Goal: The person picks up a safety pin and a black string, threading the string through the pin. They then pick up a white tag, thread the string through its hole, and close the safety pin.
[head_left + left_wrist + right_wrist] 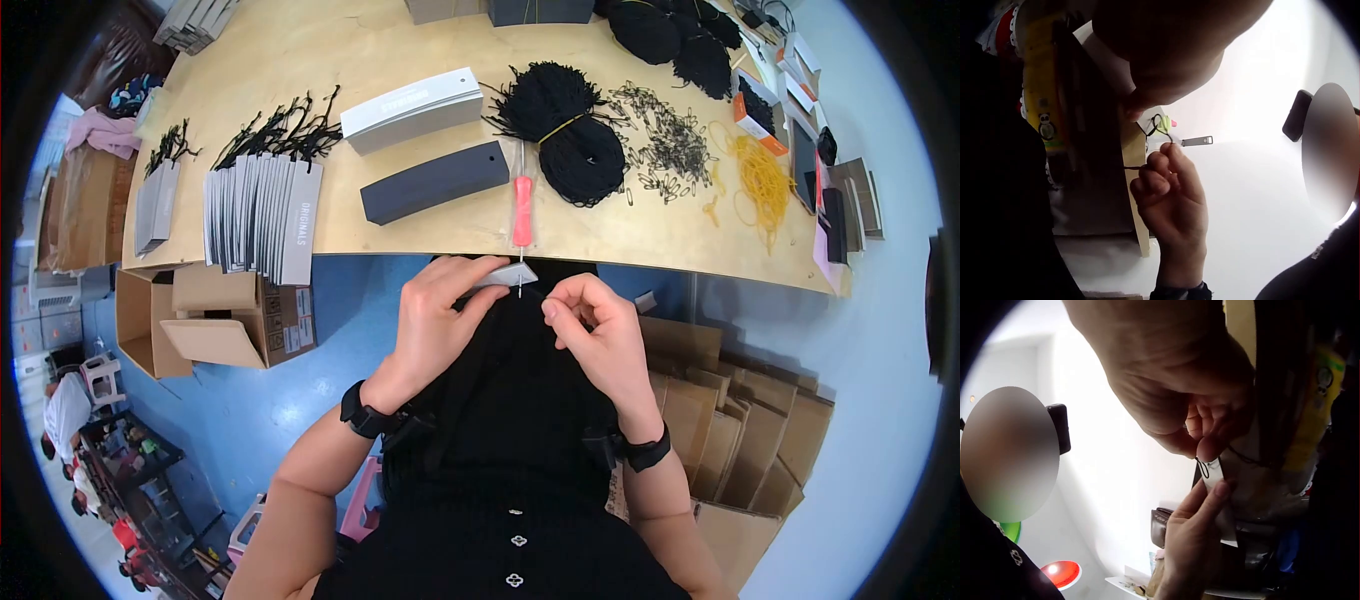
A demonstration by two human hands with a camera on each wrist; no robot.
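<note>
My left hand [440, 305] pinches a white hang tag [512, 275] between thumb and fingers, just off the table's front edge. A hook tool with a pink handle [522, 212] lies at that edge, its thin metal shaft pointing towards me and meeting the tag's end. To the right of the tag, my right hand [600, 325] pinches a thin black cord between thumb and forefinger. In the left wrist view the cord [1170, 136] makes a small loop above the right fingertips. The right wrist view shows the tag [1227, 528] upright in the left fingers, a cord loop against its top.
On the table [420, 235] lie a dark tag stack [435, 182], a white tag stack [412, 108], a black cord bundle [580, 150], scattered safety pins [675, 140] and yellow rubber bands [760, 185]. Corded tags [265, 215] fan out left. Cardboard boxes [240, 320] stand below.
</note>
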